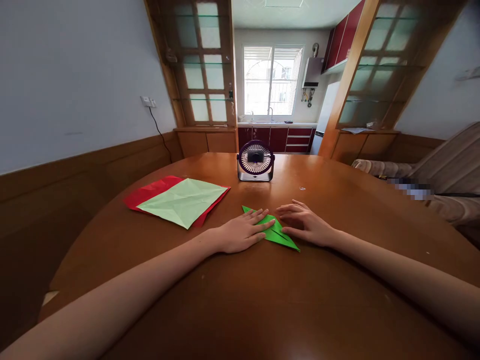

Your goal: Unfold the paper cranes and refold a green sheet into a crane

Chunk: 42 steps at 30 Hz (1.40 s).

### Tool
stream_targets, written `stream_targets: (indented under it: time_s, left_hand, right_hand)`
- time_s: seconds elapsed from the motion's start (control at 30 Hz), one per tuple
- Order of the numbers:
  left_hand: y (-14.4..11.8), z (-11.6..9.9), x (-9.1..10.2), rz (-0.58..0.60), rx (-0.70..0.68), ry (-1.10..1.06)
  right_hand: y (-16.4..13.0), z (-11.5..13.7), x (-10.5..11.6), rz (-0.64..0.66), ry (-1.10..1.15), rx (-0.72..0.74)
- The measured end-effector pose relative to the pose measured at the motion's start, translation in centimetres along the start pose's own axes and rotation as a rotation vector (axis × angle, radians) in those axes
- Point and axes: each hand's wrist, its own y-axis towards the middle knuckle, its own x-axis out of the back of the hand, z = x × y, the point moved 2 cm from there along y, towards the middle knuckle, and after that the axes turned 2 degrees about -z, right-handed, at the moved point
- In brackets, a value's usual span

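Note:
A folded sheet of bright green paper [280, 237] lies on the brown wooden table [240, 305], its long shape slanting from upper left to lower right with a slit along the middle. Pressing flat on its left part is my left hand [245, 231], fingers stretched out, and the palm hides some of the paper. My right hand [305, 224] hovers at the paper's right side with fingers apart and slightly curved. Nothing shows in its grasp, and whether the thumb touches the paper's edge I cannot tell.
To the left lies a pale green creased sheet [183, 200] on top of red paper [150, 192]. A small dark fan [256, 160] stands near the table's far edge. Beyond the right edge is a striped cushioned seat [446, 165].

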Motion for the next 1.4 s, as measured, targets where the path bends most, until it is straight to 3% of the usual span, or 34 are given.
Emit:
stream_targets:
  time_s: [0.13, 0.27, 0.6, 1.13, 1.27, 1.4]
  left_hand:
    - [0.0, -0.1, -0.1, -0.003, -0.029, 0.018]
    - [0.1, -0.1, -0.2, 0.006, -0.030, 0.008]
    - [-0.1, 0.0, -0.2, -0.040, -0.033, -0.015]
    - [-0.1, -0.3, 0.1, -0.028, -0.018, -0.010]
    - [-0.2, -0.4, 0.0, -0.061, -0.016, -0.016]
    - [-0.4, -0.7, 0.1, -0.092, -0.078, -0.038]
  right_hand:
    - [-0.3, 1.1, 0.5, -0.057, 0.130, 0.115]
    - [-0.7, 2.0, 0.2, -0.011, 0.230, 0.257]
    - [-1.3, 2.0, 0.4, 0.062, 0.192, 0.424]
    - [-3.6, 3.1, 1.7, 0.069, 0.276, 0.405]
    - [-3.5, 2.6, 1.9, 0.014, 0.361, 0.278]
    - [-3.2, 1.6, 1.6, -0.090, 0.268, 0.061]
